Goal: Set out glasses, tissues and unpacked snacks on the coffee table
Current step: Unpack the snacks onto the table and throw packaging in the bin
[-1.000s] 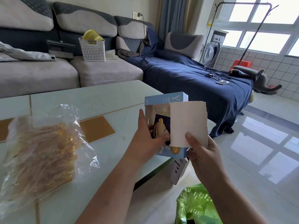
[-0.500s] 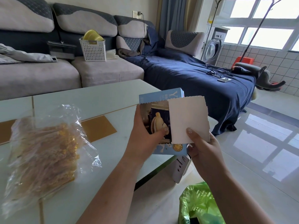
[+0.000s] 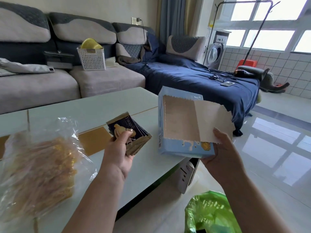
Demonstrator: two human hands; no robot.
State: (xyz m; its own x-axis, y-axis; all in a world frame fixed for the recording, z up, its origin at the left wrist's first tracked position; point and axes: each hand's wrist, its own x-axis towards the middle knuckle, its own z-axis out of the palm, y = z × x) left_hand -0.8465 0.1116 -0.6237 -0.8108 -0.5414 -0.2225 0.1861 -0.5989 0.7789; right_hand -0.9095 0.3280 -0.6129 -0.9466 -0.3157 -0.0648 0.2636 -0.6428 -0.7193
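My left hand (image 3: 120, 148) grips a stack of dark snack packets (image 3: 130, 132) with gold edges, held just above the pale coffee table (image 3: 94, 106). My right hand (image 3: 218, 148) holds the light blue snack box (image 3: 178, 148) by its lower right corner, thumb pinning the torn-open flap. The box faces me, its brown inside bare. A clear plastic bag of golden snacks (image 3: 38, 165) lies on the table's left part.
A green plastic bag (image 3: 210, 214) sits on the floor at the bottom right. A white power strip (image 3: 186, 175) hangs by the table's edge. Behind the table runs a grey sofa with a white basket (image 3: 91, 58); a blue-covered chaise (image 3: 193, 78) lies to the right.
My left hand has pulled the packets out of the box and moved them left over the table. The right hand has tilted the box, which now shows an empty inside.
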